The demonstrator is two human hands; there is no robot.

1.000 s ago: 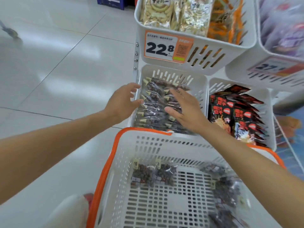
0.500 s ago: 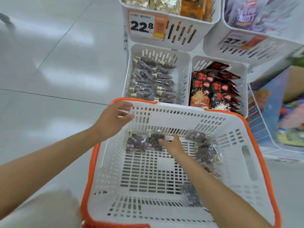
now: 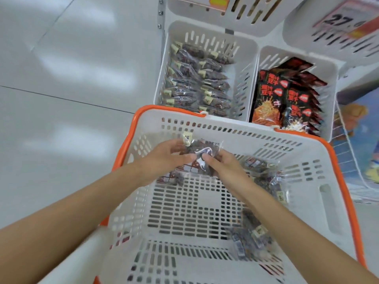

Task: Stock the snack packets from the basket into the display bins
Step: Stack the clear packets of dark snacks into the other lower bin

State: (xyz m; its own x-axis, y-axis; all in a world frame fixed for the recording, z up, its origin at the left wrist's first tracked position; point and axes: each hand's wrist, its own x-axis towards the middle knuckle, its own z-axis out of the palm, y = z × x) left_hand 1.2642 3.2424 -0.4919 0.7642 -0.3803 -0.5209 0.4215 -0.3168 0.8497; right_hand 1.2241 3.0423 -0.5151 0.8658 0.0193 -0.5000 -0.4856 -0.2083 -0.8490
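A white basket (image 3: pixel 328 201) with an orange rim stands in front of me. Both hands are inside it at the far end. My left hand (image 3: pixel 164 160) and my right hand (image 3: pixel 223 162) together grip a clear snack packet (image 3: pixel 202 150) of dark pieces with a pale label, lifted just above the basket floor. Another packet (image 3: pixel 176 177) lies under my left hand. More clear packets (image 3: pixel 264 175) lie along the right side and near the front right (image 3: pixel 250 236). Beyond the basket, a white display bin (image 3: pixel 244 48) holds two rows of the same packets (image 3: pixel 196 85).
To the right of that bin, a second white bin (image 3: pixel 330 68) holds black and red snack bags (image 3: pixel 287 95). Upper bins with price tags (image 3: pixel 346 19) overhang the top. Pale tiled floor (image 3: pixel 71 78) stretches to the left. A wire rack (image 3: pixel 352 144) stands at the right.
My left hand came off the basket rim and reached inside. Both hands have taken hold of a packet and raised it from the basket floor. The view tilted down toward the basket.
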